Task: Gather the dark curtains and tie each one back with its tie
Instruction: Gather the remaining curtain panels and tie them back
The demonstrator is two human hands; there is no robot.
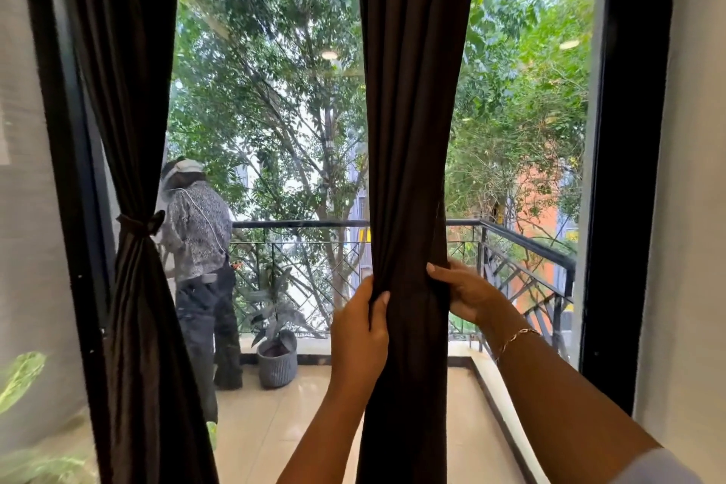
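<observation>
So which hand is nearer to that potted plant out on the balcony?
Left. The left hand grips the middle curtain's left edge, just right of and above the potted plant. The right hand holds the curtain's far edge.

Home — curtained window (275,110), balcony railing (510,244)

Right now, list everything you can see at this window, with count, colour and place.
tied curtain: one, dark brown, left, bound by its tie
loose curtain: one, dark brown, centre, bunched between both hands
window frame: one, black, right edge
balcony railing: one, black metal, outside
potted plant: one, grey pot, balcony floor
person: one, patterned top, reflected at left
trees: green, beyond the railing
bracelet: one, gold, right wrist
left hand: grips the curtain's left edge
right hand: grips its right edge
</observation>
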